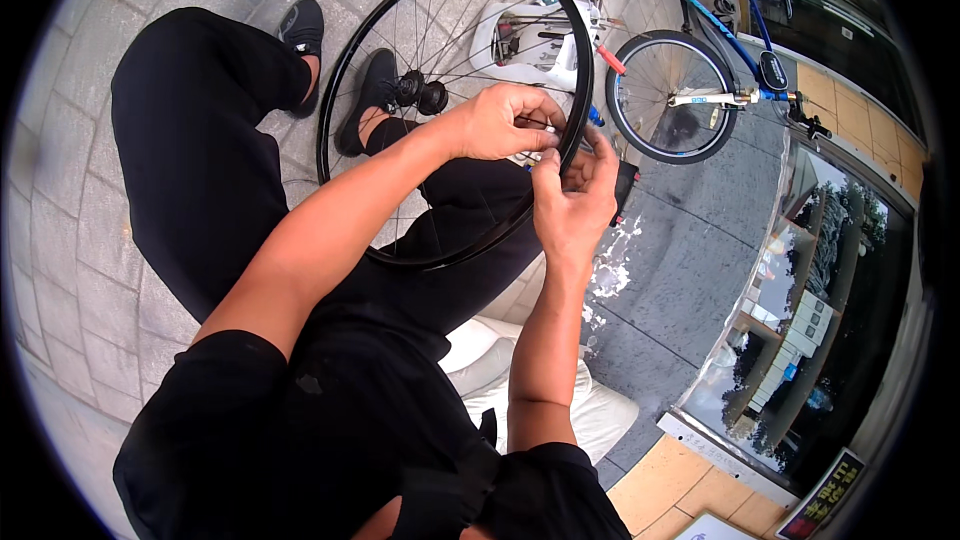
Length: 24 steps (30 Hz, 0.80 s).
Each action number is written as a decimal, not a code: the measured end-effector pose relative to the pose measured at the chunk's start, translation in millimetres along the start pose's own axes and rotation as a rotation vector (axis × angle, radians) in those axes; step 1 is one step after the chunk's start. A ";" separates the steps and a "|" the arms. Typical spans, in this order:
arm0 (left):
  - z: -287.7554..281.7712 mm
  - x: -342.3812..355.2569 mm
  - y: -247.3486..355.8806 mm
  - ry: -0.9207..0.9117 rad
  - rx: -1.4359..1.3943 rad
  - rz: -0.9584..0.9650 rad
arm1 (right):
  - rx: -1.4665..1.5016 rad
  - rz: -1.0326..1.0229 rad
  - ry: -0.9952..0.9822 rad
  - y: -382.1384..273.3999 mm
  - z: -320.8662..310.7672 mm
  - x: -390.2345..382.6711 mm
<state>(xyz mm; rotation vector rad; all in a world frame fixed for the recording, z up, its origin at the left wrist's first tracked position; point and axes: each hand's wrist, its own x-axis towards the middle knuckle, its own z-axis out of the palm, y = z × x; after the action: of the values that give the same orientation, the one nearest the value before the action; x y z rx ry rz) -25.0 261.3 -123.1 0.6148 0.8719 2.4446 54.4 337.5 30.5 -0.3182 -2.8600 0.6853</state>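
Note:
A bare black bicycle wheel rim (340,70) with thin spokes and a dark hub (420,92) stands upright across my lap. My left hand (500,122) reaches over the spokes and pinches a small white part at the rim's right side. My right hand (575,202) is just below it, on the outside of the rim, fingers curled around the rim edge and touching the same spot. What the fingertips hold is too small to tell.
I sit on a white cushion (590,410) on grey paving. A blue bicycle (720,50) lies on the ground at the upper right. A white container (530,35) with tools sits behind the wheel. A glass shopfront (810,320) runs along the right.

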 end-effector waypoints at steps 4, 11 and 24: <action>0.8 -4.5 8.8 0.032 0.155 -0.098 | 0.050 0.026 0.006 12.1 0.4 1.4; 1.8 1.6 5.0 0.092 0.154 -0.048 | 0.017 0.003 -0.013 7.1 -0.1 2.9; -0.5 2.9 13.8 0.046 0.214 -0.039 | -0.085 0.006 -0.020 -8.4 -1.3 1.1</action>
<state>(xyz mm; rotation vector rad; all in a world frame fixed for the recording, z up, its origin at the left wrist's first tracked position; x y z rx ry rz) -31.4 253.3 -113.5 0.6108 1.1636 2.3569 52.2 331.0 35.6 -0.3336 -2.9137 0.5720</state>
